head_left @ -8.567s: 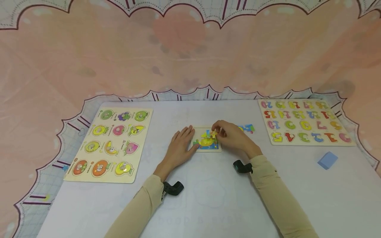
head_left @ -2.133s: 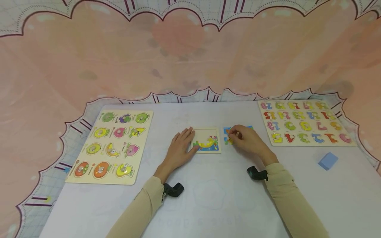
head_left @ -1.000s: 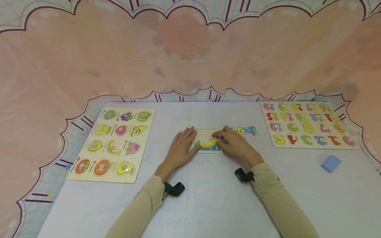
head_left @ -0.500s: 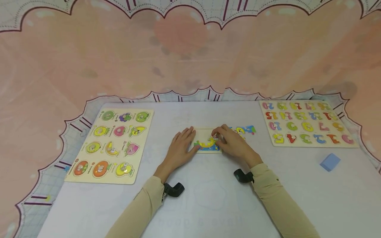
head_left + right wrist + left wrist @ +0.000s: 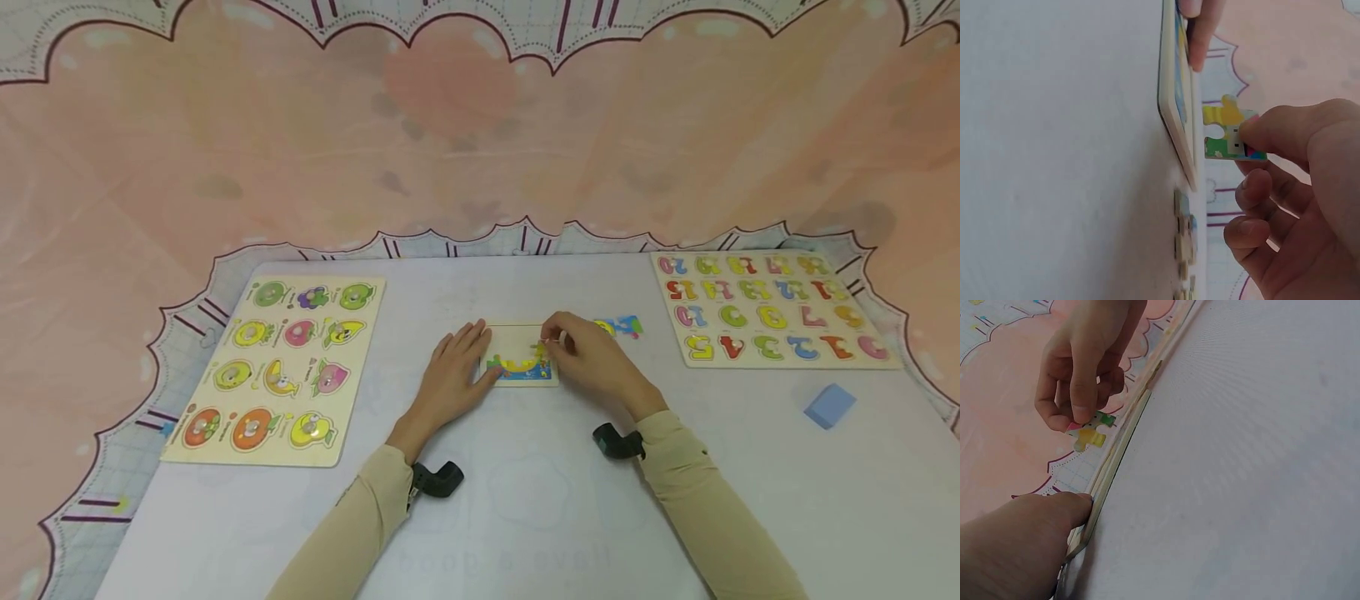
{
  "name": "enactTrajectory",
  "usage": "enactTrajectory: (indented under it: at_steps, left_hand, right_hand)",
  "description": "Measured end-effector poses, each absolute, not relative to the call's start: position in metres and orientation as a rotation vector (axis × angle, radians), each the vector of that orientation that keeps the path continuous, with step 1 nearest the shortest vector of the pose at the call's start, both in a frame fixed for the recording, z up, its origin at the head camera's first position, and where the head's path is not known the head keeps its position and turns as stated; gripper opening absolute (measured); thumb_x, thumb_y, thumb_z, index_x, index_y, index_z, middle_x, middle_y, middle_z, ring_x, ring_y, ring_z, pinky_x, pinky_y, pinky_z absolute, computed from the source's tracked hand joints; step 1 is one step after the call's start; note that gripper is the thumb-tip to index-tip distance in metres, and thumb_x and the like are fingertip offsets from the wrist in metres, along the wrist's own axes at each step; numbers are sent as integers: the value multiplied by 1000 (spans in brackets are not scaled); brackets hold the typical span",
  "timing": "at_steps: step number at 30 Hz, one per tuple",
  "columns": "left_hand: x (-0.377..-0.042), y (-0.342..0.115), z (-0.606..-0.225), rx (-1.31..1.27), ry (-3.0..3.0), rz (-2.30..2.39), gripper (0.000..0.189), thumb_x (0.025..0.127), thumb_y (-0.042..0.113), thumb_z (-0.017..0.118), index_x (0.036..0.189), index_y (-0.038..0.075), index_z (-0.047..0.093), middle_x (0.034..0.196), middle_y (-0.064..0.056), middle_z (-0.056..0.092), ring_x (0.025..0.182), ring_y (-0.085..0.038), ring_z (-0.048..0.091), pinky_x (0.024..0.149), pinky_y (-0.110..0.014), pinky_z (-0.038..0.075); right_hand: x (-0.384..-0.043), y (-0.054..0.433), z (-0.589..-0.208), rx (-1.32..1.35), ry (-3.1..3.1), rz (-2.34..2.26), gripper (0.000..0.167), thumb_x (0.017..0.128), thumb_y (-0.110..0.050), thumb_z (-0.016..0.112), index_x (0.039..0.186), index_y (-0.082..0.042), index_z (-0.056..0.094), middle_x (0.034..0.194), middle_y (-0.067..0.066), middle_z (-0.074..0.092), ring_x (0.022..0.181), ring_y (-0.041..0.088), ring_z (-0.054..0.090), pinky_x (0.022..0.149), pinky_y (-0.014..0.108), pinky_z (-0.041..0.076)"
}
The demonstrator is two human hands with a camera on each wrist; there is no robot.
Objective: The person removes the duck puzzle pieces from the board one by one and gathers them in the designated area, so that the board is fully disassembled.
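Note:
My left hand (image 5: 452, 371) lies with fingers extended on the left side of a small wooden jigsaw puzzle board (image 5: 513, 337). Blue, green and yellow pieces fill the lower part of that board; its upper part is bare wood. Over the board's right side, my right hand (image 5: 600, 358) pinches a jigsaw piece between thumb and index finger. In the right wrist view the jigsaw piece (image 5: 1225, 115) is yellow and green with a small face, held apart from the board's surface. The left wrist view shows the left thumb (image 5: 1072, 509) on the board's edge.
Loose jigsaw pieces (image 5: 626, 325) lie right of the small board, partly behind the right hand. A fruit puzzle board (image 5: 296, 396) is at the left, a number puzzle board (image 5: 780, 333) at the back right. Below that one sits a blue block (image 5: 829, 406).
Since the oldest frame the board has fewer pieces in it. My right hand went from the loose pieces to the board's right side and has lifted a piece there. The left hand stayed put.

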State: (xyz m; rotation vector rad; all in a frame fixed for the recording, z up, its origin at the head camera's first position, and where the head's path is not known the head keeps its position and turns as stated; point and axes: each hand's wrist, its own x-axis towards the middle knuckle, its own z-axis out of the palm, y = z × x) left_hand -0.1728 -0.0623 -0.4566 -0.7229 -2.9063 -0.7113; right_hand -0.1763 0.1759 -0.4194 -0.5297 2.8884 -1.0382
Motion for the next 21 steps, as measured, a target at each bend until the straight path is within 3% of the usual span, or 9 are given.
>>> enactTrajectory:
  at_steps: [21]
  left_hand:
    - [-173, -63, -458, -726, -2893, -711, 62, 93, 40, 55, 144, 8, 39, 154, -8, 33, 144, -26, 26, 118, -47, 18]
  right_hand:
    - [-182, 235, -412, -458, 2789, -1029, 12, 95, -20, 57, 102, -12, 59, 90, 3, 61, 82, 18, 52, 69, 27, 46]
